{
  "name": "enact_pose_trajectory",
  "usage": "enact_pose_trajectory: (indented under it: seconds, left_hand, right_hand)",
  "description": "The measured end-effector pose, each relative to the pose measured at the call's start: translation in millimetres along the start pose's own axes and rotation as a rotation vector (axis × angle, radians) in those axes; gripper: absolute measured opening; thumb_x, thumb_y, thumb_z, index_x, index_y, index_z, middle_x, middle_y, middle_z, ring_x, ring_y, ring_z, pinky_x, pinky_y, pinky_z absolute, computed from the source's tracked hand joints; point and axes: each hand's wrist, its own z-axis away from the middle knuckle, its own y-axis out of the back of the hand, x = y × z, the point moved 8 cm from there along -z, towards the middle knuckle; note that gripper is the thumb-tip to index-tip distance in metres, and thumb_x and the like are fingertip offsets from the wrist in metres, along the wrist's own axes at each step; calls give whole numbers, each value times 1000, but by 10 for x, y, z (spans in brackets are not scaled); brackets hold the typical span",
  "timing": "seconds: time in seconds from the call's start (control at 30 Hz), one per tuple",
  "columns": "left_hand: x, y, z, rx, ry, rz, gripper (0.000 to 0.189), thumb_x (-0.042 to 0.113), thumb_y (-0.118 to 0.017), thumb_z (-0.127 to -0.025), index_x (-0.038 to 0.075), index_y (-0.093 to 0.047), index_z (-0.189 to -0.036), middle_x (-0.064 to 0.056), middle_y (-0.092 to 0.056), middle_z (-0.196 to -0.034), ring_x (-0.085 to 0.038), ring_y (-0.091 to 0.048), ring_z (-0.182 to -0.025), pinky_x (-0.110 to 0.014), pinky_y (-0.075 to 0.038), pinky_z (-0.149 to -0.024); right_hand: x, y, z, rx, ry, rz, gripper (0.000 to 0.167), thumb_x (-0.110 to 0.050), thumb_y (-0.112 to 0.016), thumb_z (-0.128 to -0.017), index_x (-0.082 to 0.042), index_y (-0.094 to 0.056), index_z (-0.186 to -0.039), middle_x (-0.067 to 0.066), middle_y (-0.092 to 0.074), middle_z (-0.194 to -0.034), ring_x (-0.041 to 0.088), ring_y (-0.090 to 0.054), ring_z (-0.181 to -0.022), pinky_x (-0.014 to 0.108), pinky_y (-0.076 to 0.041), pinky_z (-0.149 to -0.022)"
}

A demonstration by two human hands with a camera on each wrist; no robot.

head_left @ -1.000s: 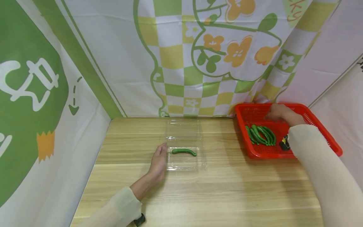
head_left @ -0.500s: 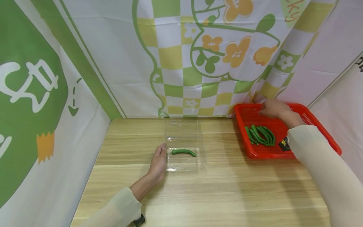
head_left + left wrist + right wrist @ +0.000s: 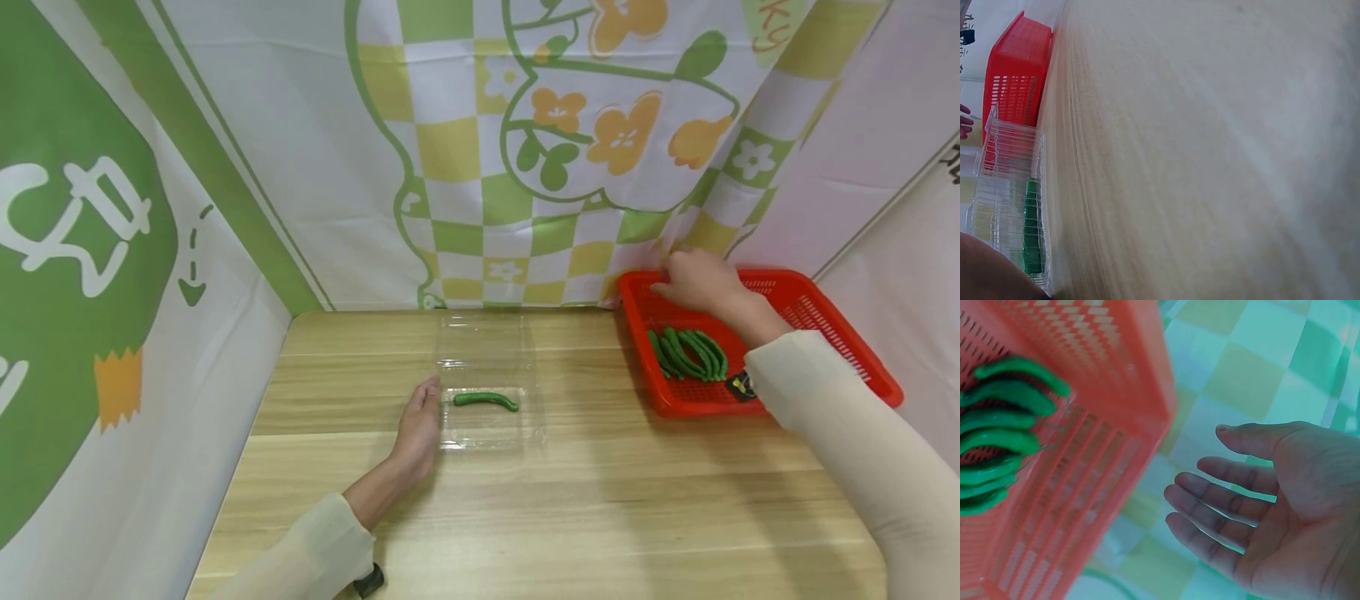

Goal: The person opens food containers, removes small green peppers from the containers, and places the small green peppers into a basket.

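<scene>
A clear plastic clamshell box (image 3: 487,412) lies open on the wooden table, with one green chili pepper (image 3: 486,400) in its near half. My left hand (image 3: 420,421) rests flat beside the box's left edge, fingers straight. A red plastic basket (image 3: 810,312) at the right holds several green chili peppers (image 3: 686,354). My right hand (image 3: 697,279) hovers over the basket's far left corner, fingers relaxed and holding nothing. The right wrist view shows the empty palm (image 3: 1285,512) beside the basket wall (image 3: 1110,375) and the peppers (image 3: 997,444).
Printed cloth walls enclose the table on the left, back and right. The wooden table (image 3: 525,517) stretches toward me in front of the box. The left wrist view shows the box (image 3: 1010,200) and the basket (image 3: 1016,75) beyond it.
My right hand has lifted from inside the basket and moved left toward its far left corner. The left hand, box and peppers have stayed put.
</scene>
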Motion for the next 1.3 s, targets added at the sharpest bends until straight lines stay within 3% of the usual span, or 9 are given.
enact_pose_trajectory:
  seconds: [0.23, 0.3, 0.57, 0.73, 1.0, 1.13, 1.3]
  left_hand:
    - [9, 4, 6, 8, -3, -11, 55, 19, -24, -118, -3, -14, -166, -22, -6, -176, -40, -2, -163, -54, -4, -134]
    - [8, 5, 5, 13, -3, -14, 54, 19, -24, -118, -3, -15, -166, -22, -7, -176, -40, -2, -163, -53, -4, -134]
    - [11, 6, -4, 18, -11, -14, 54, 19, -25, -118, -4, -16, -166, -23, -8, -176, -40, -3, -163, -53, -5, -134]
    - [5, 8, -8, 14, -11, -14, 54, 19, -24, -118, -3, -15, -166, -22, -7, -176, -40, -2, -163, -54, -4, -134]
    - [11, 0, -7, 8, -17, 4, 54, 18, -24, -117, -5, -14, -166, -23, -6, -176, -40, -1, -163, -54, -3, -134]
    - [4, 2, -5, 7, -17, 10, 54, 17, -24, -117, -5, -14, -166, -23, -6, -176, -41, -1, -163, -53, -3, -134]
    - [8, 2, -1, 6, -16, 7, 54, 18, -24, -117, -5, -14, -165, -24, -7, -176, -42, -2, -163, -55, -3, -134]
  right_hand:
    - [-405, 96, 35, 68, 55, 39, 37, -24, -69, -98, -13, -47, -70, 3, -46, -64, 30, -54, -64, 48, -46, -56]
    - [-517, 115, 53, 79, 71, 39, 37, -24, -70, -98, -13, -49, -70, 4, -48, -63, 30, -56, -63, 49, -48, -56]
    - [-914, 105, 97, 96, 115, 56, 8, -19, -73, -94, -11, -75, -94, 13, -74, -90, 41, -71, -81, 65, -59, -61]
    - [-1144, 59, 130, 104, 169, 77, 22, -18, -74, -95, -8, -78, -115, 16, -77, -108, 44, -72, -87, 65, -60, -63]
    - [-1467, -39, 148, 102, 250, 63, 8, -19, -76, -94, -12, -74, -96, 9, -70, -90, 42, -70, -84, 60, -60, -62]
    - [-1642, -96, 162, 74, 302, 56, 11, -19, -77, -94, -11, -75, -101, 7, -71, -92, 36, -70, -84, 54, -60, -59]
    - [-1859, -190, 177, 54, 361, 73, 26, -22, -79, -95, -9, -78, -118, 9, -78, -108, 36, -74, -91, 54, -63, -64]
